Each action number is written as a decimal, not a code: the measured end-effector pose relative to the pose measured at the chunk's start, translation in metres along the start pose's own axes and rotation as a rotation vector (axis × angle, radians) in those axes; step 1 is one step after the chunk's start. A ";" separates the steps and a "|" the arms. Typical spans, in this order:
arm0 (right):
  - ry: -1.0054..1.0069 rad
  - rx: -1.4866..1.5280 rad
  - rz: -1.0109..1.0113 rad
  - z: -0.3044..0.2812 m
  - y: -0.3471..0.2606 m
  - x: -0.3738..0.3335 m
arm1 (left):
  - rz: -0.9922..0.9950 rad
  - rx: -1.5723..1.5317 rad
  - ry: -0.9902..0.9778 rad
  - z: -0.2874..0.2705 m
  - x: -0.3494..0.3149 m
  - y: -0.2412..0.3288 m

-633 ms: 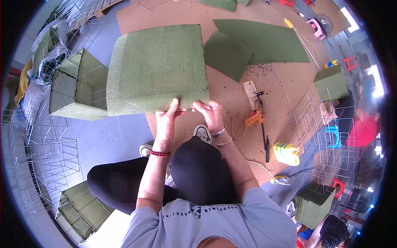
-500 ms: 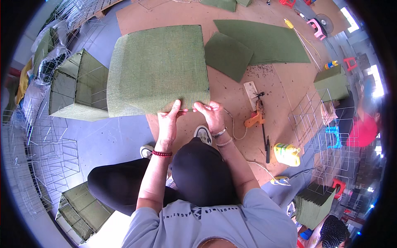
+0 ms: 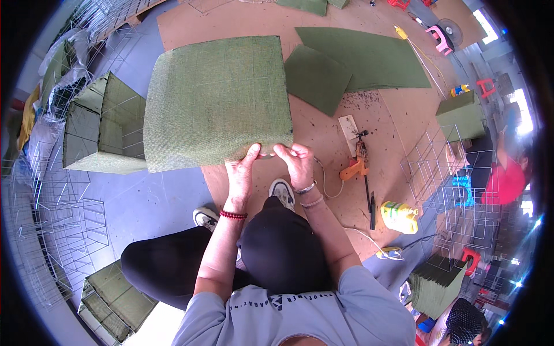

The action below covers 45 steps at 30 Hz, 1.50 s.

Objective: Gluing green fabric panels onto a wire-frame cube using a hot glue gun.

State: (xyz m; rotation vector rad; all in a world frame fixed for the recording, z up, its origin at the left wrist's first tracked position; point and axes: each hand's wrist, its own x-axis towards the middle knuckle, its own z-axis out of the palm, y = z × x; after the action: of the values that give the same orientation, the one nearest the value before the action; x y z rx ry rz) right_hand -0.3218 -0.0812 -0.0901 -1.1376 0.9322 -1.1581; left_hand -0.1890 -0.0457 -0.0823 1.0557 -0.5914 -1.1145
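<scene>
Since the earlier frame, the left hand (image 3: 241, 168) has shifted slightly rightward along the near edge of a green, woven-textured panel (image 3: 219, 98), and the panel's near left corner has dipped a little.

The grip of both hands is clamped on that edge: the left thumb presses on top with fingers curled beneath, and the right hand (image 3: 299, 167) pinches just beside it, at the near right corner. The thumbs are close but apart. Nearly all of the panel stretches away from the person and to the left of the grip, in front of the knees. Whether its far edge rests on anything cannot be told.

Beyond its right edge, a smaller green sheet (image 3: 317, 81) overlaps a long green sheet (image 3: 369, 63) on brown boards (image 3: 323, 132) covering the floor. To the right of the hands lie an orange glue gun (image 3: 353, 171) and a pale block (image 3: 348, 127), with a yellow bottle (image 3: 399, 217) nearer the person. Left of the panel stands an open wire-framed green box (image 3: 118, 124).
</scene>
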 end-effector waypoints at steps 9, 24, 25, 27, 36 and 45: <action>0.015 0.042 -0.017 0.000 0.002 0.008 | 0.004 -0.049 0.025 0.009 0.001 -0.006; 0.101 -0.055 -0.103 0.014 0.002 0.013 | 0.031 0.019 0.111 -0.015 0.006 0.012; 0.113 -0.052 -0.124 0.015 0.004 0.014 | 0.027 0.001 0.108 -0.015 0.008 0.010; 0.121 -0.048 -0.149 0.016 0.006 0.014 | 0.029 -0.019 0.106 -0.018 0.009 0.009; 0.137 -0.121 -0.155 0.015 0.002 0.013 | 0.052 0.002 0.100 -0.018 0.012 0.008; 0.026 -0.891 -0.671 0.037 -0.078 0.003 | 0.037 -0.025 0.103 -0.020 0.011 0.010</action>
State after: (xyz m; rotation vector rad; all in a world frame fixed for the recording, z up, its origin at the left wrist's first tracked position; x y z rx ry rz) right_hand -0.3008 -0.0794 -0.0063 -2.2839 1.1668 -1.2995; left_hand -0.1640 -0.0472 -0.0826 1.0699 -0.5124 -1.0268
